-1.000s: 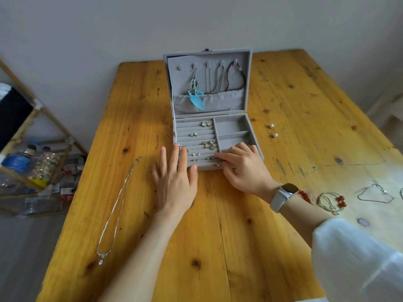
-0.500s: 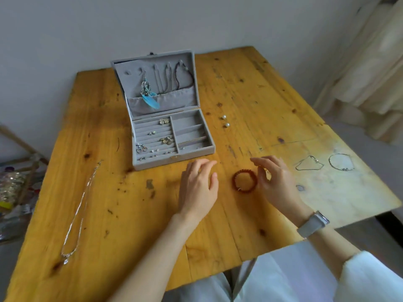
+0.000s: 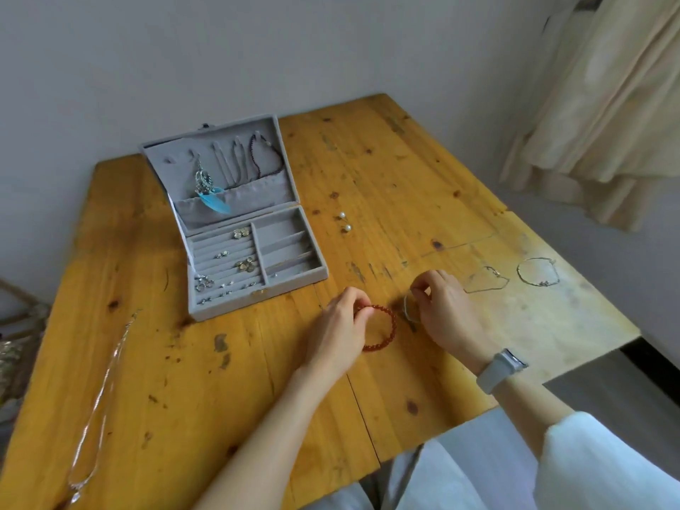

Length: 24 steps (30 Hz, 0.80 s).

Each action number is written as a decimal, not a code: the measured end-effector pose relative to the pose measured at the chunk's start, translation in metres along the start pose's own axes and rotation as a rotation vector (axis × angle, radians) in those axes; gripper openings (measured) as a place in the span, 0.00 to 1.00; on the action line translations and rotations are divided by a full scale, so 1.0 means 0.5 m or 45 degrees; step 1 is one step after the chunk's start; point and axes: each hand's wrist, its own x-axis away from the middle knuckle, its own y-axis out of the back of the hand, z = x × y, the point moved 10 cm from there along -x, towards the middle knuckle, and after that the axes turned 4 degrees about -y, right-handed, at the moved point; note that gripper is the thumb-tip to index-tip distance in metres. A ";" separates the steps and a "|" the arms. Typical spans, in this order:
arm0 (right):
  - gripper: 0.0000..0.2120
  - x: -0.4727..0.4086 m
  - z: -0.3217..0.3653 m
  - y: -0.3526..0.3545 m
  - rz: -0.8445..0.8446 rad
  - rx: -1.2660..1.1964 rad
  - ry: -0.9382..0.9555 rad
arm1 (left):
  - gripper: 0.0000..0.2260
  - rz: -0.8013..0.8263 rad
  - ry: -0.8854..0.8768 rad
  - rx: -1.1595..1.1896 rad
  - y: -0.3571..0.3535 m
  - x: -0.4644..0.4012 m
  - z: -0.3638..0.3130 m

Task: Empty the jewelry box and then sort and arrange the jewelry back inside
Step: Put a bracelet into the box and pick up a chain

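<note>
My left hand point(image 3: 336, 331) curls its fingers point(image 3: 362, 307) round the rim of the red bead bracelet point(image 3: 382, 327), pinching the smooth round beads where the ring lies on the counter point(image 3: 404, 171). My right hand point(image 3: 447, 311) sits just right of that bracelet, thumb and forefinger nipped together on a thin pale bangle point(image 3: 408, 309), which my hand mostly hides. A grey-strapped watch point(image 3: 502, 368) wraps that wrist.

The jewelry box point(image 3: 257, 288) stands open just beyond the red bracelet and to its left, a rectangular case lined in soft grey velvet. Its left half is ridged with padded rolls holding several small metal earrings; I cannot count them surely. Its right half is split into three plain compartments. The raised lid has a gathered fabric pocket, a blue feather earring point(image 3: 213, 200), and dark and silvery chains hanging from notches.

Right of the box lie two pearl studs point(image 3: 344, 221), round and glossy. Further right of the bracelet, two thin wire bracelets point(image 3: 485, 279) rest on a worn, pale patch of the knotty yellow wood. Far left of the box, one long silver chain necklace point(image 3: 103, 392) stretches along the counter.
</note>
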 end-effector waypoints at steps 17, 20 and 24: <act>0.04 -0.172 0.172 -0.126 0.025 -0.570 0.125 | 0.10 -0.399 0.496 0.585 0.264 -0.224 0.220; 0.05 -0.180 0.164 -0.138 -0.001 -0.576 0.125 | 0.11 -0.310 0.503 0.498 0.236 -0.249 0.247; 0.05 -0.181 0.155 -0.143 -0.003 -0.599 0.125 | 0.11 -0.299 0.173 -0.350 0.254 -0.264 0.215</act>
